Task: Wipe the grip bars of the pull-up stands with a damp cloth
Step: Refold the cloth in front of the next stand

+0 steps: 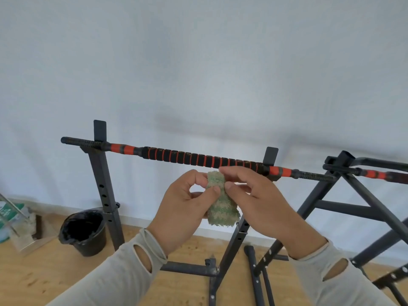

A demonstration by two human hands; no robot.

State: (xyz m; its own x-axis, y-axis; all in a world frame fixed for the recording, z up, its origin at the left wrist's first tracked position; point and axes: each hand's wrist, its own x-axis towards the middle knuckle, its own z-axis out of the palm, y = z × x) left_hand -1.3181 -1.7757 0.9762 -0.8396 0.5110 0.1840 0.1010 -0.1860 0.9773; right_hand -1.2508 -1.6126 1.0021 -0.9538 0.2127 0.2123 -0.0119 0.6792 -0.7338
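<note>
The pull-up stand (103, 195) stood near the white wall, its black-and-orange grip bar (198, 159) resting across two uprights, with a second stand's bar (373, 174) at far right. Both hands held the green cloth (220, 206) just below the bar's right end: the left hand (185, 208) pinched its upper edge, the right hand (260, 199) pinched it beside. Judging by this, the cloth was being folded before wiping; next it needed wrapping round the bar. Room lay open leftward along the bar; a black bucket (84, 233) sat on the floor.
</note>
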